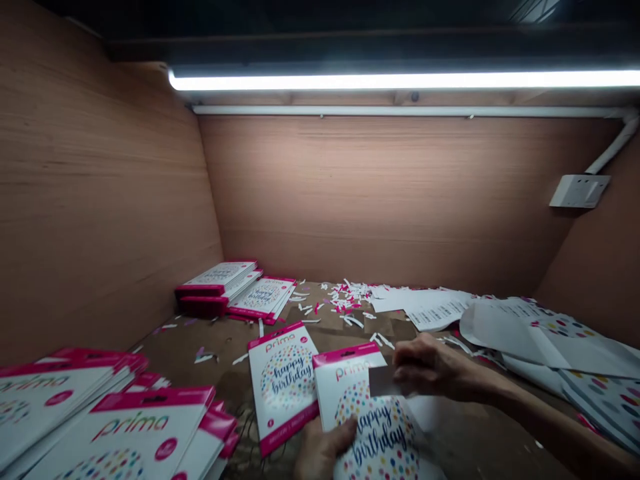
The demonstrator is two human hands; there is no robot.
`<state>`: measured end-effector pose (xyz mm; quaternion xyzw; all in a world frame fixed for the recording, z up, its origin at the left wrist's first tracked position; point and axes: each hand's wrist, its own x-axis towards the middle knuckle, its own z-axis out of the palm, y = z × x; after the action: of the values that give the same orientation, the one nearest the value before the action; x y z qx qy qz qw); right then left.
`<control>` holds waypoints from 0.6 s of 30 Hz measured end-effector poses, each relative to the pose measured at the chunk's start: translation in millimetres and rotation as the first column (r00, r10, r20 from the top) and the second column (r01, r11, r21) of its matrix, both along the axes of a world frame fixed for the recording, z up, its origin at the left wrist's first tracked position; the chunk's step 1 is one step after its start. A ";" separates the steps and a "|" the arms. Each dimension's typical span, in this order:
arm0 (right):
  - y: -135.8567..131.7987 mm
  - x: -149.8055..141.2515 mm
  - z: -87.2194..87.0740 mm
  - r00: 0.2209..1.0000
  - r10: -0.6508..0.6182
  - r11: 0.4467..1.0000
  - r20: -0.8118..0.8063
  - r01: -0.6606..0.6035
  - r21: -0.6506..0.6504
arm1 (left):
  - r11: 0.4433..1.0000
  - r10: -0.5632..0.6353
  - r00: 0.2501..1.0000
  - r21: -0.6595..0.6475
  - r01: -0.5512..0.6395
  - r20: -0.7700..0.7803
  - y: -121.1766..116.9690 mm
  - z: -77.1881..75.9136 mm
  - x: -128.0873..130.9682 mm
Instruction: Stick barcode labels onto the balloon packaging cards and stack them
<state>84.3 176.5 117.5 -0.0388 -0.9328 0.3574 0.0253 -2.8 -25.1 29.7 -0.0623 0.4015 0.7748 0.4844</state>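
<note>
A white and pink "happy birthday" card packet lies in front of me on the brown table. My left hand holds its lower left edge, thumb on top. My right hand is closed in a pinch on a small white strip or sticker at the packet's upper right corner. A second, identical packet lies flat just to the left, touching neither hand.
Stacks of the same packets sit at the near left and at the far left. Paper scraps litter the back. Barcode label sheets and dotted sheets lie at right. Wooden walls enclose the table.
</note>
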 end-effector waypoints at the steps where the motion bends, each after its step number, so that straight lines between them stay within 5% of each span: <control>1: -9.5 3.4 -5.2 0.998 0.029 1.000 0.060 -0.030 0.007 | 0.999 -0.010 1.000 0.035 0.010 0.001 1.1 -2.2 -0.3; 10: -37.1 -15.4 -19.2 0.982 0.025 0.990 0.185 -0.050 0.129 | 0.977 -0.042 0.995 0.203 0.061 -0.094 0.5 2.0 6.2; 18: -53.5 -22.7 -18.2 0.978 0.017 0.983 0.206 -0.054 0.176 | 0.984 0.002 0.996 0.180 0.014 -0.087 -2.1 6.8 11.1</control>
<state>61.6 123.0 99.3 -0.0561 -0.9596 0.2658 -0.0733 8.3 -27.2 36.5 0.0166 0.3507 0.8085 0.4724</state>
